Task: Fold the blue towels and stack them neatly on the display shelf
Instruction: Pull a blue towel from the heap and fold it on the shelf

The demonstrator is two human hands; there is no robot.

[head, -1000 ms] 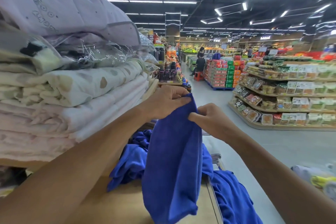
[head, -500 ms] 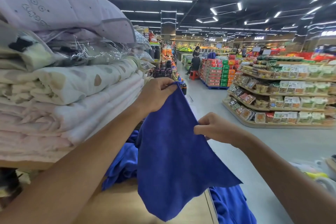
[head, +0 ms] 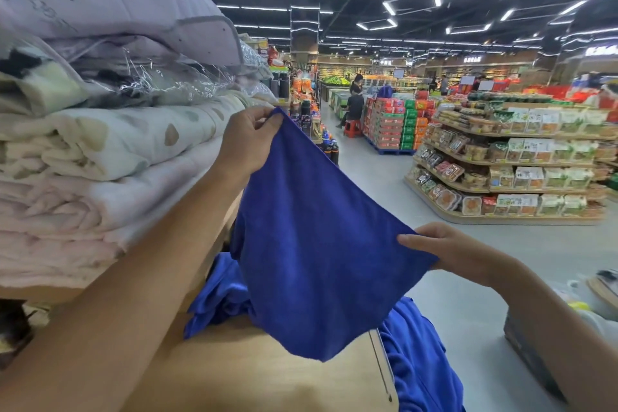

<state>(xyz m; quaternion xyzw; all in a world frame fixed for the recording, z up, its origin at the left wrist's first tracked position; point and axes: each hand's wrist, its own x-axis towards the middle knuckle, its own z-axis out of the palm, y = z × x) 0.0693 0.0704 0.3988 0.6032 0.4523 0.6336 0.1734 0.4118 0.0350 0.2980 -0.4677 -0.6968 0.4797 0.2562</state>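
I hold a blue towel (head: 314, 244) spread out in the air above the wooden display shelf (head: 267, 375). My left hand (head: 247, 140) pinches its upper corner, high and to the left. My right hand (head: 444, 249) pinches the opposite corner, lower and to the right. The towel hangs flat between them, its bottom corner dangling just over the shelf. A crumpled heap of more blue towels (head: 220, 294) lies on the shelf behind it, and another blue towel (head: 418, 361) hangs over the shelf's right edge.
A tall stack of folded pale quilts and blankets (head: 100, 144) fills the left side, on a higher shelf. An aisle of grey floor (head: 468, 278) runs to the right, with tiered food shelves (head: 501, 174) beyond. People (head: 354, 104) stand far down the aisle.
My hands have moved apart: the right one down and to the right, the left one slightly up. The towel has gone from a bunched hanging strip to a flat, spread sheet.
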